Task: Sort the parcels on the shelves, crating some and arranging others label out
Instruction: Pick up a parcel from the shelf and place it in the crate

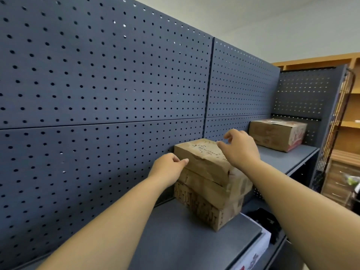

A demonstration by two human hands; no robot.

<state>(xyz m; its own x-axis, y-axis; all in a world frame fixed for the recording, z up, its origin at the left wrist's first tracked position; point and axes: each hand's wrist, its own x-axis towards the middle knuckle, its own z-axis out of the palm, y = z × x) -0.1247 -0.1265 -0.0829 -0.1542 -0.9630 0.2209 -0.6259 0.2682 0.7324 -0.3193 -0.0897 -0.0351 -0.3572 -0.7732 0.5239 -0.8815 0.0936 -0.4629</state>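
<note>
A stack of three brown cardboard parcels [209,184] stands on the dark grey shelf [175,236], close to the pegboard back. The top parcel [202,158] shows faint print on its upper face. My left hand [167,168] sits at the stack's left side, thumb and fingers curled against the top parcel's near-left corner. My right hand [240,148] hovers over the top parcel's right end, fingers bent and spread; whether it touches the parcel is unclear. A larger cardboard box [276,134] with red print rests further right on the same shelf.
A blue-grey pegboard wall [97,84] backs the shelf. On a lower level at the bottom right lie a white box with red print [253,256] and something black [270,223]. A wire rack [335,121] and wooden shelving [348,137] stand at the far right.
</note>
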